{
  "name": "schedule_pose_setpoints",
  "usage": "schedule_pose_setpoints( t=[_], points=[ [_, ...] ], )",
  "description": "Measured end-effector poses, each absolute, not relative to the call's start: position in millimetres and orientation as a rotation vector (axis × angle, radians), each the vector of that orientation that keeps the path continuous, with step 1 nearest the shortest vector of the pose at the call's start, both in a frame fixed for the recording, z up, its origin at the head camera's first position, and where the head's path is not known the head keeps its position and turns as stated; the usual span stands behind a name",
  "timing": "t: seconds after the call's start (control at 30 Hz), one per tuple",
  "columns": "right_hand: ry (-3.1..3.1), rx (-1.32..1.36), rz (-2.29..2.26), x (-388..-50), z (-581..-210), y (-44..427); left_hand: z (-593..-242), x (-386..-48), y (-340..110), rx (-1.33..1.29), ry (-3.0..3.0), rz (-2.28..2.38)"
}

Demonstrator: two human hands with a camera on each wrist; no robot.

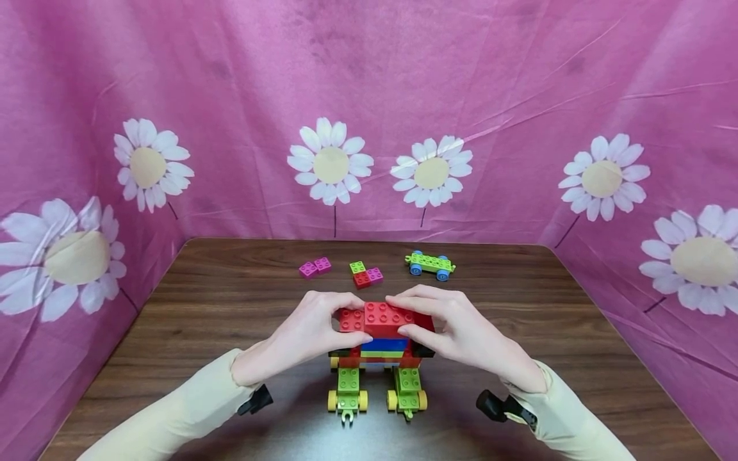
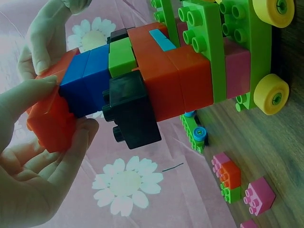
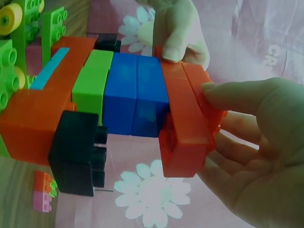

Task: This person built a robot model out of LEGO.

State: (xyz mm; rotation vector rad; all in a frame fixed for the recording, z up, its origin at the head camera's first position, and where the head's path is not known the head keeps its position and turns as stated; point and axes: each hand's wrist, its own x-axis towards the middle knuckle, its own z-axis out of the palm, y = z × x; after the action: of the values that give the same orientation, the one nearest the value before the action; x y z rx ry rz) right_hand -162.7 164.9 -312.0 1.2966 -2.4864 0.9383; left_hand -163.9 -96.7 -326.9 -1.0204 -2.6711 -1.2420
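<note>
A tall build of chunky toy bricks stands in front of me on green wheeled bases (image 1: 348, 381) with yellow wheels. Higher up it has red bricks, a black brick (image 2: 133, 109) jutting out at the side, a green brick (image 3: 90, 83) and blue bricks (image 3: 126, 97). Crossing its top is a long red brick (image 3: 185, 128), with another red brick (image 1: 383, 315) above. My left hand (image 1: 314, 326) grips the left end of the long red brick between thumb and fingers. With thumb and fingertips, my right hand (image 1: 458, 323) holds the upper red brick at its right side.
Farther back on the wooden table (image 1: 230, 301) lie two pink bricks (image 1: 315, 267) and a cluster with a lime brick (image 1: 357, 266), a red brick (image 1: 362, 280) and a pink one. A green wheeled base with blue wheels (image 1: 430, 263) stands right of them. Pink flowered cloth (image 1: 369, 77) surrounds the table.
</note>
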Motion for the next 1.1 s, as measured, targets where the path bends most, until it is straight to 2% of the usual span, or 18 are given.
schedule_pose_setpoints(
  t=[0.47,0.77,1.1],
  points=[
    [-2.57,1.25,1.021,-165.1,-307.8,165.3,-327.4,-164.6,-97.1,-1.003,-2.692,-1.238],
    [-2.531,1.123,0.926,-162.3,-311.5,170.5,-328.3,-163.9,-97.1,-0.997,-2.685,-1.241],
    [-2.616,1.047,1.142,-166.4,-316.5,173.1,-329.3,-164.4,-96.5,-1.004,-2.667,-1.235]
  ],
)
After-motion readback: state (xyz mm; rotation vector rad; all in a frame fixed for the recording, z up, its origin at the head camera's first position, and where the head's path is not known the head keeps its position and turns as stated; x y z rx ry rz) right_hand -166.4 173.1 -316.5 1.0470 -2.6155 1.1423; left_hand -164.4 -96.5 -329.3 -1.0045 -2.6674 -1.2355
